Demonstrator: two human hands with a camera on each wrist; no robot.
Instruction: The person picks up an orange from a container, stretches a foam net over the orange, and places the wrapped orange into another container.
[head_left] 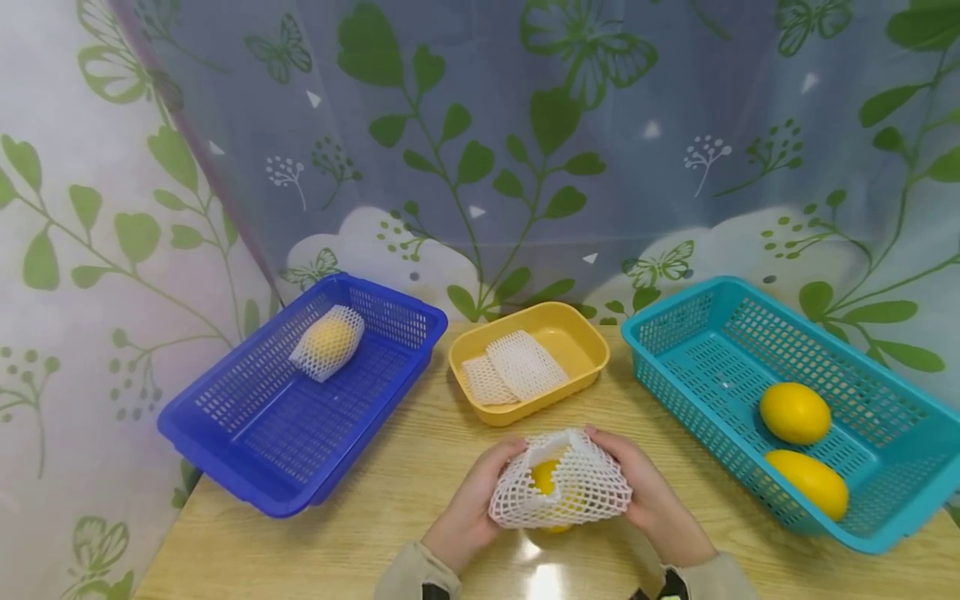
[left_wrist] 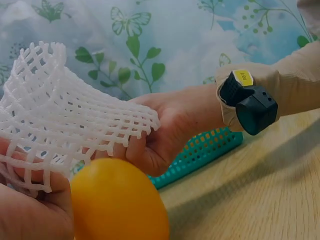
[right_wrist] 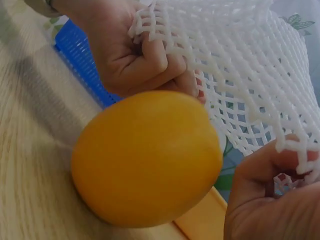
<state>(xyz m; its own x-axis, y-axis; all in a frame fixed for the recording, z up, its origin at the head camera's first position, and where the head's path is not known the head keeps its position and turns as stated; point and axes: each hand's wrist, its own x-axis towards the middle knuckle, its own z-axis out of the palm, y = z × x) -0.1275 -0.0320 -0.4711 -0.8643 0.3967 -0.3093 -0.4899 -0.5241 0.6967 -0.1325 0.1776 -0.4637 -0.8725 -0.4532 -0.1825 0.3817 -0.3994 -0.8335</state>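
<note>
Near the table's front, my left hand (head_left: 472, 496) and right hand (head_left: 651, 493) grip opposite sides of a white foam net sleeve (head_left: 596, 492), stretching its mouth wide. Below the sleeve stands a yellow oval fruit (right_wrist: 147, 160), partly showing through the net in the head view. In both wrist views the fruit appears uncovered under the net's edge, and no finger is seen gripping it. Curled fingers of my left hand (right_wrist: 132, 57) and the thumb and finger of my right hand (right_wrist: 275, 192) pinch the rim in the right wrist view.
A blue basket (head_left: 300, 454) at left holds one fruit in a net (head_left: 330, 342). Behind my hands, a small yellow tray (head_left: 577, 346) contains flat foam nets (head_left: 521, 367). The teal basket (head_left: 697, 400) at right holds two bare yellow fruits (head_left: 795, 412). A patterned curtain hangs behind.
</note>
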